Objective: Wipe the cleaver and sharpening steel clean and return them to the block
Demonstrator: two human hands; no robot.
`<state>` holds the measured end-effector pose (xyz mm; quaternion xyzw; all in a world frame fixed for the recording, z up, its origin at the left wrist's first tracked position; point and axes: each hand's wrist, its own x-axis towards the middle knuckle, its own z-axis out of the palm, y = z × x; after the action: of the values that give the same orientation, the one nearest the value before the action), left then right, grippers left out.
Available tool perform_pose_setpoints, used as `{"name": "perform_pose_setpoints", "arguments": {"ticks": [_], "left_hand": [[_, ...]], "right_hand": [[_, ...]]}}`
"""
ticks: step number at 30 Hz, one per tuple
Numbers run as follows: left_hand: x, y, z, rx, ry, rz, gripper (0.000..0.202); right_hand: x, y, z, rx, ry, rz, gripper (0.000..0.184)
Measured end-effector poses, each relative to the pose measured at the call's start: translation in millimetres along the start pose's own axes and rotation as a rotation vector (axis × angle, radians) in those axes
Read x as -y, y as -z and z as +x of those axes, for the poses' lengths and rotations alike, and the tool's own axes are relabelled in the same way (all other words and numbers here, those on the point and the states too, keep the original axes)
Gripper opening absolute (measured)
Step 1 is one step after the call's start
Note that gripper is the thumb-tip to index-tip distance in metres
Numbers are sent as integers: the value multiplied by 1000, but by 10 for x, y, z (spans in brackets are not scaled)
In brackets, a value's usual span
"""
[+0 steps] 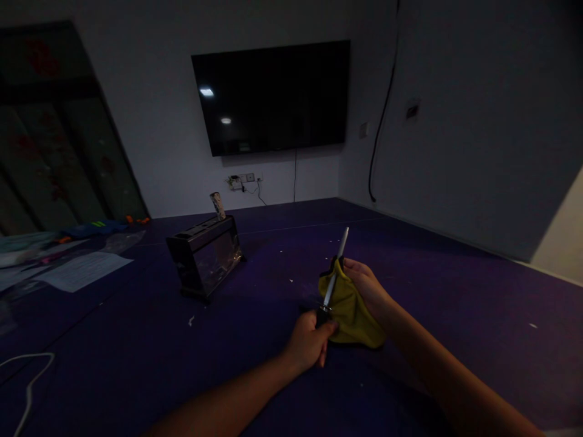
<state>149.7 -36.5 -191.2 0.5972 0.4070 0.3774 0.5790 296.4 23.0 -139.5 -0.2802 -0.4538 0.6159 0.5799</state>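
My left hand [308,343] is closed round the dark handle of a knife [334,276], whose bright blade points up and away. My right hand [367,286] grips a yellow cloth [350,312] that is bunched around the lower part of the blade. Both hands are held low over the dark purple floor [255,340], a little right of centre.
A black knife block [204,255] with a clear side stands to the left, one handle [218,206] sticking out of its top. Papers [84,270] and coloured items lie at far left, a white cable [27,379] at lower left. A dark TV [273,97] hangs on the wall.
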Motion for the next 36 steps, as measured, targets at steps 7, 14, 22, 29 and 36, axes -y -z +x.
{"name": "perform_pose_setpoints", "arguments": {"ticks": [7, 14, 22, 29, 36], "left_hand": [[64, -2, 18, 10, 25, 40, 29], [79, -8, 26, 37, 61, 46, 24], [104, -2, 32, 73, 58, 32, 31], [123, 12, 21, 71, 79, -11, 35], [94, 5, -12, 63, 75, -22, 35]], "right_hand": [[54, 69, 33, -93, 38, 9, 12], [168, 80, 42, -212, 37, 37, 13], [167, 257, 87, -232, 99, 2, 9], [96, 226, 82, -233, 57, 33, 13], [60, 195, 69, -225, 73, 65, 17]]}}
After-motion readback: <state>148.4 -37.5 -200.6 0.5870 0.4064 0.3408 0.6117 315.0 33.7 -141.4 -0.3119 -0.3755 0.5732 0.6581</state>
